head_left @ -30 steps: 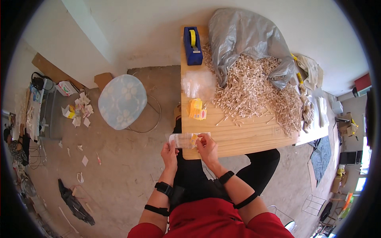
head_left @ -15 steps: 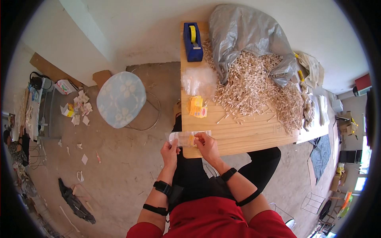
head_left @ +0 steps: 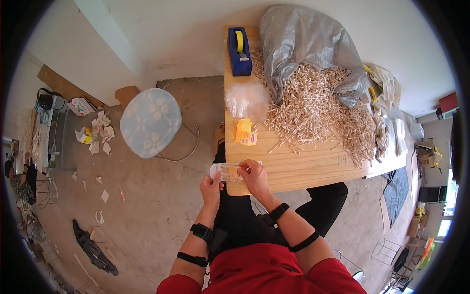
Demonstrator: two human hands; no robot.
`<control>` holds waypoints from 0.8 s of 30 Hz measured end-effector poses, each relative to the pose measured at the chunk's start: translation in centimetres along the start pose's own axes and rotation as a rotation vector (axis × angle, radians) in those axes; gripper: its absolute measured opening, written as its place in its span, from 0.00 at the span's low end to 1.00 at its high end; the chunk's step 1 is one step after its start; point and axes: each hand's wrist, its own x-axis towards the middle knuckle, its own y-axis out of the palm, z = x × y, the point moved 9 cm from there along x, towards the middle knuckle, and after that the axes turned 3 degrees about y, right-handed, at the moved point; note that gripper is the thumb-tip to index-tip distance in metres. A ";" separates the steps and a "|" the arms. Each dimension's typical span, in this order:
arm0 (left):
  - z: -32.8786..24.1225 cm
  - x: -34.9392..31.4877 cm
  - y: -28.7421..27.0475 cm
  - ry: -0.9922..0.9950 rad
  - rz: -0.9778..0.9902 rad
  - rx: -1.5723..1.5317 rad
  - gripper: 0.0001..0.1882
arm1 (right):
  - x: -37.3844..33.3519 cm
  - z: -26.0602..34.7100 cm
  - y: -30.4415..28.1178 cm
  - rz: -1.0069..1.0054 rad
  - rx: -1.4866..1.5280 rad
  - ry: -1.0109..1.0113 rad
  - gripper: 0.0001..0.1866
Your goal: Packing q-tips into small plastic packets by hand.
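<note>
At the table's near left corner, my left hand (head_left: 211, 190) is closed on the left end of a clear plastic bag (head_left: 218, 169). Thin pale sticks, seemingly cotton swabs, show through the plastic, along with a small orange card (head_left: 232, 172). Over the bag's right end is my right hand (head_left: 254, 179), its thumb and fingers pinched together at the card's edge. What exactly lies between those fingertips is hidden. Beyond the hands, several orange cards (head_left: 245, 132) lie on the wooden table (head_left: 293, 169), just in front of a stack of clear bags (head_left: 246, 99).
A large heap of cotton swabs (head_left: 311, 108) spills from a grey plastic sack (head_left: 303, 39). A blue tape dispenser (head_left: 240, 61) stands at the far left table corner. Left of the table is a stool with a light blue cover (head_left: 151, 122); paper scraps (head_left: 103, 128) litter the floor.
The orange card shows more fully and a little farther left in the bag. My right fingers have shifted slightly at its edge; my left hand keeps its hold.
</note>
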 end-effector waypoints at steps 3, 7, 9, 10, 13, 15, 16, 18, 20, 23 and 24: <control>-0.2 -0.1 0.0 -0.006 0.001 -0.003 0.09 | 0.1 -0.1 0.3 -0.001 0.027 0.097 0.09; 0.1 0.0 0.1 -0.014 0.013 -0.003 0.08 | 0.2 -0.4 0.7 -0.059 0.006 0.079 0.10; 0.2 0.0 0.0 -0.013 0.021 0.013 0.09 | 0.2 -0.7 0.9 -0.076 0.009 0.128 0.10; 0.2 0.0 0.1 -0.012 0.030 0.028 0.09 | 0.1 -0.6 0.9 -0.077 0.008 0.130 0.10; -0.1 0.0 0.0 -0.018 0.014 0.019 0.12 | 0.0 -0.3 1.0 -0.048 -0.018 0.130 0.08; 0.4 0.7 -0.6 -0.017 0.000 0.008 0.14 | -0.8 0.1 -1.5 -0.296 0.032 0.105 0.07; 0.6 1.1 -1.1 -0.014 -0.017 -0.003 0.16 | -1.1 0.2 -1.7 -0.293 0.032 0.106 0.07; 0.7 2.1 -1.4 0.012 -0.001 0.021 0.16 | -2.2 -0.9 -1.7 -0.288 0.384 0.183 0.08; 0.4 2.6 -1.4 0.036 0.018 0.046 0.17 | -2.7 -1.9 -1.1 -0.245 0.503 0.235 0.10; -0.5 2.8 -0.6 0.093 0.108 0.075 0.16 | -2.7 -2.5 -0.1 -0.164 0.664 0.347 0.12; -0.6 2.9 -0.5 0.105 0.114 0.090 0.16 | -2.7 -2.6 0.5 -0.122 0.707 0.408 0.13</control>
